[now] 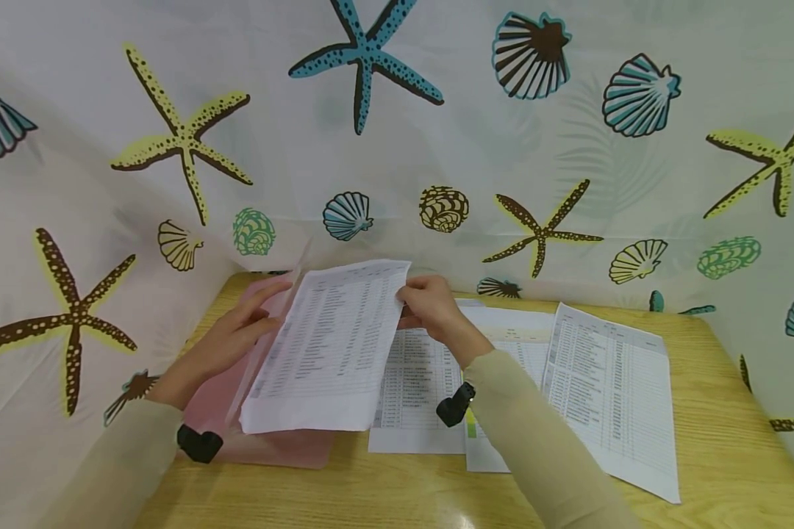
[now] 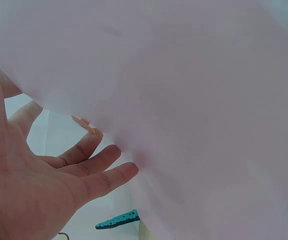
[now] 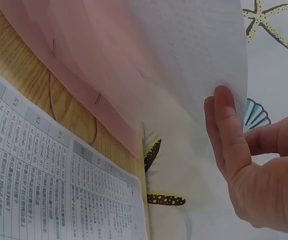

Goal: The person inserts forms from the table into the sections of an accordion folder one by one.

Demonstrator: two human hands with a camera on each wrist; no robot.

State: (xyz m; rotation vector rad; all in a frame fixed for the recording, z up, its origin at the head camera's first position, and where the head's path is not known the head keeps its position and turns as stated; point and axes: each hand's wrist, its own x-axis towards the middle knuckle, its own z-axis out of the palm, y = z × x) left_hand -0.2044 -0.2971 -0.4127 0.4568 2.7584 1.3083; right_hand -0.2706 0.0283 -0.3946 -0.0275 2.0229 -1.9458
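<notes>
My right hand (image 1: 430,305) pinches the upper right edge of a printed paper sheet (image 1: 331,338) with thumb and fingers. In the right wrist view, straight fingers (image 3: 226,130) lie against that sheet's back (image 3: 204,45). The sheet is tilted up over a pink folder (image 1: 278,448), which lies on the table at left. With fairly straight fingers, my left hand (image 1: 238,330) touches the folder's raised translucent pink cover (image 1: 254,367), left of the sheet. The left wrist view shows several fingertips at the edge of that pink cover (image 2: 199,100); the thumb tip is hidden behind it.
Several printed sheets lie on the wooden table (image 1: 714,411): one sheet (image 1: 417,426) under the right hand, another sheet (image 1: 516,323) beside it, and a further sheet (image 1: 609,397) at right. A curtain (image 1: 397,162) printed with starfish and shells hangs behind and at both sides.
</notes>
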